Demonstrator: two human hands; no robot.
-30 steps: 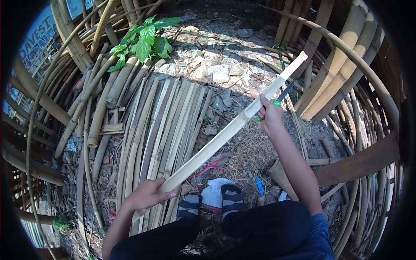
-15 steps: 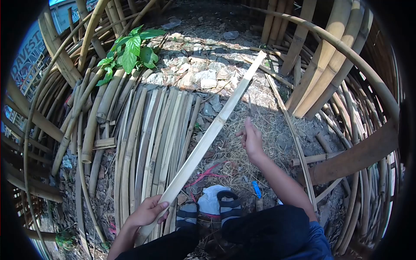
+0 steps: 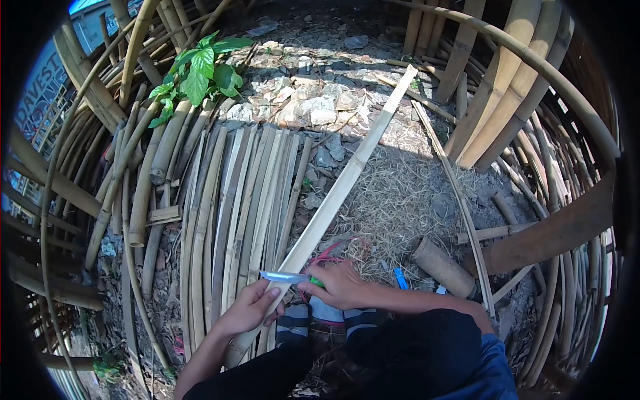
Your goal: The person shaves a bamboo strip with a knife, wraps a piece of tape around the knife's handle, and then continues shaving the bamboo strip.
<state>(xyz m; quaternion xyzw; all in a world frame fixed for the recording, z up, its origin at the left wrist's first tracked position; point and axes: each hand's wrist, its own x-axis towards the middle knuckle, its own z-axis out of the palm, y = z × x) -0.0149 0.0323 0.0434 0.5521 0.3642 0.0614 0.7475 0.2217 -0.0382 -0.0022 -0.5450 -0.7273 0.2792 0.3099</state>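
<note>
A long split bamboo strip [image 3: 343,181] slants from my lap up toward the far right. My left hand [image 3: 250,308] is closed around its lower part. My right hand [image 3: 339,285] grips a knife [image 3: 285,276] by a handle that shows a bit of green. The blade lies across the strip just above my left thumb, pointing left. Below the hands are my sandalled feet [image 3: 293,319], partly hidden by my arms and dark trousers.
Several bamboo strips [image 3: 230,220] lie side by side at left. A leafy plant [image 3: 199,75] grows behind them. Bamboo poles [image 3: 507,87] lean at right. A short bamboo piece [image 3: 443,267], a blue scrap [image 3: 401,279] and dry shavings [image 3: 387,200] lie on the ground.
My right hand has come down and left from beyond the strip, bringing the knife blade onto it near my left hand. The short bamboo piece at right has come into view.
</note>
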